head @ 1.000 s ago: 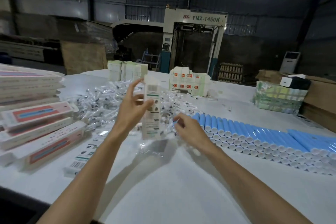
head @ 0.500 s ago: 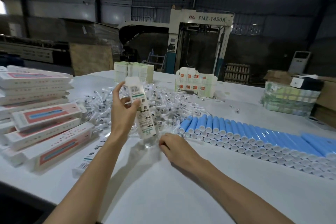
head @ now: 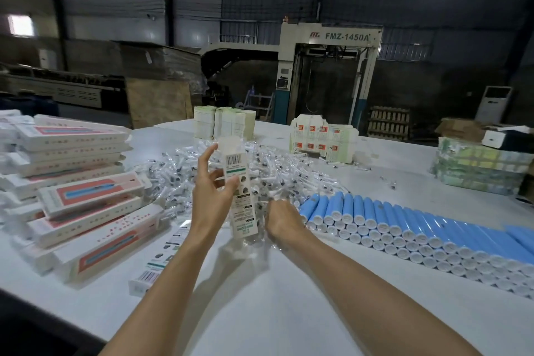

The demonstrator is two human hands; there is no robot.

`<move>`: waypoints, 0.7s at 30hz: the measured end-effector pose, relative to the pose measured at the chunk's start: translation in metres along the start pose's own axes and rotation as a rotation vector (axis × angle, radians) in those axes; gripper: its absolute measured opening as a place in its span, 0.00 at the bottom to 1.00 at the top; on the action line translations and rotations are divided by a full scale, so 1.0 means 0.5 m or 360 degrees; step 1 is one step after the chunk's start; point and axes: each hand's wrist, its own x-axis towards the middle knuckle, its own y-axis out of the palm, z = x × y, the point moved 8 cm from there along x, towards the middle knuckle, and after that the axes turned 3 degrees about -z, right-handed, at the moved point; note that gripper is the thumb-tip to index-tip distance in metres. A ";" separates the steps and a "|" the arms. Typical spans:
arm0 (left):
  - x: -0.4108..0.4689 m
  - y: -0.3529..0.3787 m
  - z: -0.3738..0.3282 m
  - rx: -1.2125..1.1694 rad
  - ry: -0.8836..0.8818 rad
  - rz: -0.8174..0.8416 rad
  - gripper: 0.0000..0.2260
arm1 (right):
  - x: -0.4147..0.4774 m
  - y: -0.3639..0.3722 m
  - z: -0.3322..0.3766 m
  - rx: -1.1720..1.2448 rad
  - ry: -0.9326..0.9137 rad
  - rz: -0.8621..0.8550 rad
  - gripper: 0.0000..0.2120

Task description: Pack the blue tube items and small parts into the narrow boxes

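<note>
At mid-table, straight ahead of my view: left hand (head: 213, 202) grips the narrow box (head: 242, 211). Thumb lies across the printed front, fingers curl behind it, and the index finger stands up along the left edge. The box is upright, leaning slightly left, barcode panel facing me, top flap open, lower end just above the table (head: 260, 312).

Right hand (head: 281, 218): knuckles toward me, fingers curled downward at the near edge of the small parts pile (head: 277, 173), just right of the box's lower end. I cannot tell whether it pinches a packet; the clear wrapping there is blurred.

Small parts: loose heap in clear wrappers, spread across the table behind both hands.

Blue tubes (head: 390, 217): laid side by side in stacked rows, white caps toward me, running from just beside the right hand out to the right edge.

Left side: packed boxes (head: 83, 196) with red and blue print, piled unevenly. One flat box (head: 161, 254) lies partly under the left forearm.

Far side of table: carton stacks (head: 224, 121), and behind them a machine (head: 329, 66) marked FMZ-1450A.
</note>
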 end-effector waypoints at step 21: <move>-0.050 0.086 -0.036 -0.0005 -0.0085 0.0431 0.30 | -0.054 -0.249 -0.111 0.1177 0.0221 -0.0062 0.11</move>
